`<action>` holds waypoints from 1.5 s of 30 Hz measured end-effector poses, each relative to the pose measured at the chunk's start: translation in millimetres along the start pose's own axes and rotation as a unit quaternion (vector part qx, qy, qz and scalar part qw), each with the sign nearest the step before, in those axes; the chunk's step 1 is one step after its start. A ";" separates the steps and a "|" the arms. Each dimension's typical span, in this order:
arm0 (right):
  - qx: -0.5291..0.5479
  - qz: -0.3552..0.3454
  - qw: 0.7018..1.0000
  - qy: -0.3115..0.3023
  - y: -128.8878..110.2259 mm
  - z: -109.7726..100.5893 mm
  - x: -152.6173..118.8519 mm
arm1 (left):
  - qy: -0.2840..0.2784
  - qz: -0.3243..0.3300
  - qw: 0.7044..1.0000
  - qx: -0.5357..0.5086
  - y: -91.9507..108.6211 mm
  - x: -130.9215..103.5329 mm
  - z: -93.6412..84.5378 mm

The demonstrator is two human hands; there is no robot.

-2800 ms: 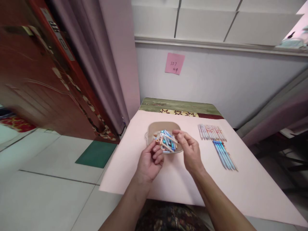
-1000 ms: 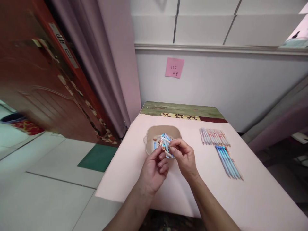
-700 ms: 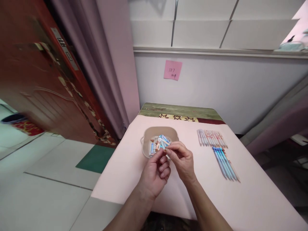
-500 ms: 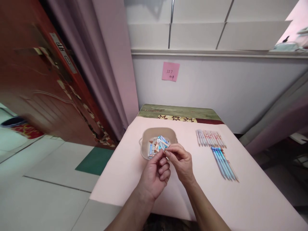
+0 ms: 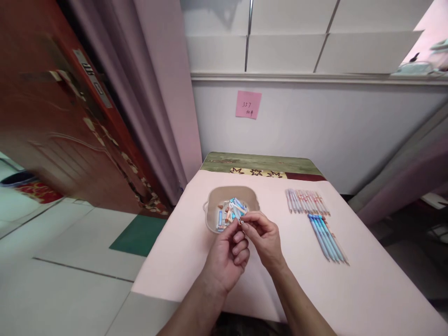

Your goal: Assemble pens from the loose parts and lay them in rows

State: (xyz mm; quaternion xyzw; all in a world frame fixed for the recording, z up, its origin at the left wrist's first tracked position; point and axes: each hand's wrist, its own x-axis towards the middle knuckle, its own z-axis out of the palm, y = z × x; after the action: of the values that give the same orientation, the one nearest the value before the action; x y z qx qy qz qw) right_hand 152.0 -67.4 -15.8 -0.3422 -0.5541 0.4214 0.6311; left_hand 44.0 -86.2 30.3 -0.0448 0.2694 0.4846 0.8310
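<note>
My left hand [image 5: 227, 256] and my right hand [image 5: 264, 235] meet over the near right edge of a beige bin [image 5: 214, 198]. Their fingertips pinch a small brown and white piece [image 5: 241, 223] between them; its exact shape is too small to tell. Inside the bin lie several blue, white and brown pen parts [image 5: 220, 218]. To the right, a row of pale pens with reddish patterns [image 5: 306, 201] lies on the pink-covered table [image 5: 280, 284]. Just nearer than that row is a group of several blue pens [image 5: 325, 240], with a paler brownish one at its right side.
A white wall with a pink note [image 5: 248, 104] rises behind the table's green far edge [image 5: 259, 162]. At the left are a purple curtain [image 5: 140, 93] and a red-brown door [image 5: 52, 121]. Grey fabric [image 5: 413, 144] hangs at the right.
Both hands stay together in almost the same place, with slight finger movement. The small piece between the fingertips shows a little more clearly.
</note>
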 end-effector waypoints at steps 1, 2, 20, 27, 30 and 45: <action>-0.002 0.001 1.000 -0.002 0.6 0.7 -0.1 | 0.000 -0.002 1.000 -0.002 0.8 0.3 -0.9; -0.004 0.003 1.000 -0.003 1.4 1.5 -0.3 | 0.001 -0.004 1.000 -0.003 1.6 0.7 -2.0; -0.085 0.038 0.996 -0.017 14.8 12.0 5.2 | 0.005 -0.024 0.999 -0.032 26.7 12.6 -23.4; -0.412 0.019 0.911 -0.007 -1.9 -17.7 48.9 | 0.002 0.095 0.994 -0.054 72.4 -1.1 -26.0; -0.599 0.055 0.789 -0.125 -0.6 -14.7 72.1 | 0.011 0.091 0.994 -0.053 79.7 1.1 -26.5; -0.741 0.145 0.616 -0.222 39.5 14.6 93.0 | 0.016 0.068 0.997 -0.028 81.7 12.9 -26.4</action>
State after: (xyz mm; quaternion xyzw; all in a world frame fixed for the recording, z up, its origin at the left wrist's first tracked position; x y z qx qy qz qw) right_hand 134.5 33.1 -10.9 -0.6654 -0.7447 0.0167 -0.0490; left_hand -29.5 -41.9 16.8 -0.0577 0.2716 0.5467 0.7899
